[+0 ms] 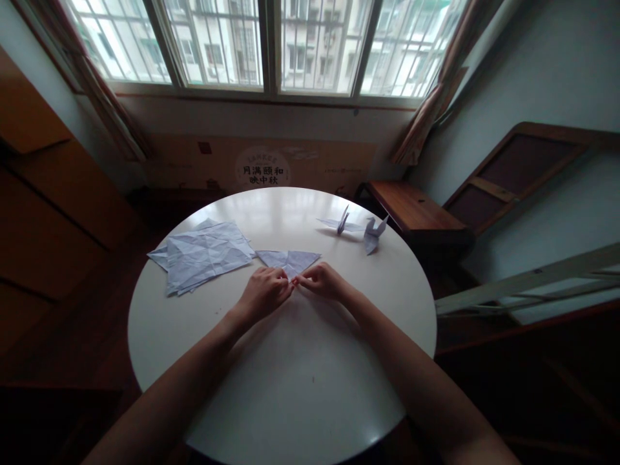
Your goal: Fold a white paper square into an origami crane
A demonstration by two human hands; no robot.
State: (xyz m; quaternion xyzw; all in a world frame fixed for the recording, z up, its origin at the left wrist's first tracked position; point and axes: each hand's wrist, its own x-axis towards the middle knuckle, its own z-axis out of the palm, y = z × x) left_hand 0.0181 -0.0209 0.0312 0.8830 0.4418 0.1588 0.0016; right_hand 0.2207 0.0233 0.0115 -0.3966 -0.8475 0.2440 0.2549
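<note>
A sheet of paper [289,258], folded into a triangle, lies on the white round table with its long edge away from me and its point towards me. My left hand [268,285] has its fingers closed on the paper near that point. Right beside it, my right hand [320,280] pinches the same corner between thumb and fingers. The fingertips of both hands nearly meet there and cover the tip. Farther right stand two folded paper cranes, one paper crane [341,223] with wings spread and another paper crane [372,236] nearer the edge.
Creased paper sheets [208,253] lie stacked at the table's left. The round table [310,387] has a curved edge all round. A wooden bench [416,205] stands beyond it at the right, and a barred window [314,45] is behind.
</note>
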